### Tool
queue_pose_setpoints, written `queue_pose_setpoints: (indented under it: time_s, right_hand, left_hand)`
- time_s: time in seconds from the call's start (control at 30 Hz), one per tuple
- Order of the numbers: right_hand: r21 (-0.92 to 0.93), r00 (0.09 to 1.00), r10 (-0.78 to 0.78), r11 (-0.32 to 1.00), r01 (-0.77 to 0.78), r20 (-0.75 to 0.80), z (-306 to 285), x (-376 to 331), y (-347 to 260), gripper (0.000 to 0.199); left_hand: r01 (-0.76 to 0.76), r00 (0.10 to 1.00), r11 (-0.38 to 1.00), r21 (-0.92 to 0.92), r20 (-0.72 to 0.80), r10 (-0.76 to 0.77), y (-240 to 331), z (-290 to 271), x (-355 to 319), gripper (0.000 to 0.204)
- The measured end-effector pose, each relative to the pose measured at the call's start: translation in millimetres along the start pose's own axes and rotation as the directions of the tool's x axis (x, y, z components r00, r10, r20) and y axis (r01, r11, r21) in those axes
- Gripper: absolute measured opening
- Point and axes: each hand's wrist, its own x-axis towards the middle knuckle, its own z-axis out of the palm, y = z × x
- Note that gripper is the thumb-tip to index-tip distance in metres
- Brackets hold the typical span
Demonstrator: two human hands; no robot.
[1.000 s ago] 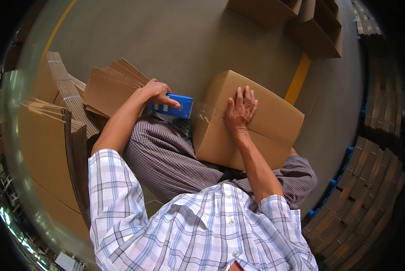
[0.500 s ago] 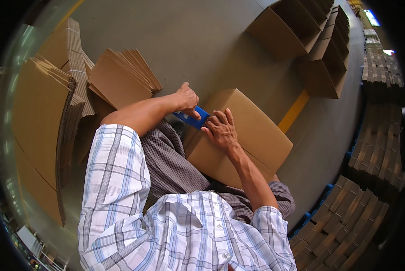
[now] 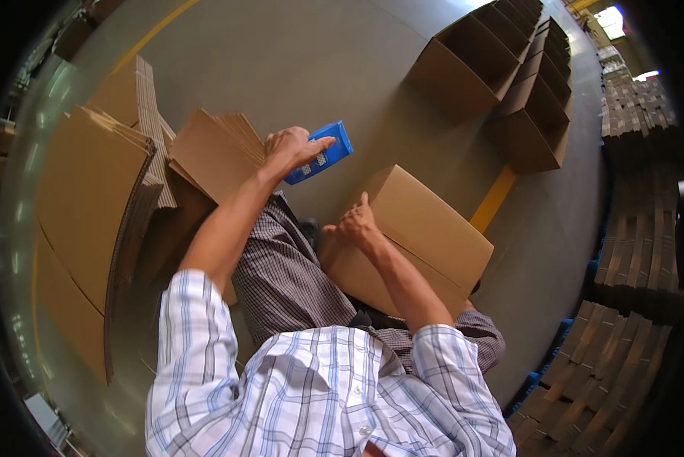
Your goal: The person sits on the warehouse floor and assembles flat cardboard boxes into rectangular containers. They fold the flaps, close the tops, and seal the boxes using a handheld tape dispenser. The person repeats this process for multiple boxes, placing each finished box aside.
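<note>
A blue tape dispenser (image 3: 320, 154) with pale printed patches is gripped in my left hand (image 3: 290, 147), raised above the floor in front of my left knee. Its flat end points away to the right. Between my legs a brown cardboard box (image 3: 426, 228) stands at a slant, a seam running along the side toward me. Over the box's left side is my right hand (image 3: 357, 222), thumb and forefinger spread, with nothing in it. Whether its palm presses on the cardboard I cannot tell. Left of the dispenser lean several folded cardboard sheets (image 3: 218, 156).
Tall flattened cartons (image 3: 90, 206) stand close at my left. Two rows of open boxes (image 3: 467, 72) are on the floor at the far right. Stacks of bundled flat cardboard (image 3: 586, 373) line the right side. A yellow floor line (image 3: 494, 199) runs behind the box.
My left hand has lifted the tape dispenser off the box's left edge, up and away to the left. My right hand has shifted slightly left, fingers now spread.
</note>
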Motion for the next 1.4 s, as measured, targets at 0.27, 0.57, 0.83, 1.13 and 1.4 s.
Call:
queue_pose_setpoints:
  time_s: [0.27,0.57,0.83,1.13,1.4]
  right_hand:
    - [0.479,0.802,-0.222,0.703,0.526,-0.555,26,-14,-41,0.03]
    - [0.932,0.563,0.826,-0.194,0.306,-0.013,181,-163,-32,0.018]
    - [0.843,0.654,0.544,-0.436,-0.314,0.525,257,-249,-36,0.059]
    - [0.505,0.709,0.529,-0.817,0.278,0.466,229,-234,-40,0.063]
    - [0.521,0.46,0.841,-0.539,0.662,0.285,227,-201,-8,0.099]
  left_hand:
    - [-0.042,0.998,0.522,-0.852,-0.014,0.057,15,10,-86,0.05]
    - [-0.774,0.614,0.606,-0.183,0.019,0.789,99,110,-126,0.028]
    - [-0.942,0.299,0.316,-0.11,0.146,0.943,143,170,-126,0.023]
    - [-0.673,0.719,0.704,0.226,-0.022,0.694,119,174,42,0.066]
    - [-0.391,0.917,0.887,0.247,0.181,0.355,106,132,25,0.064]
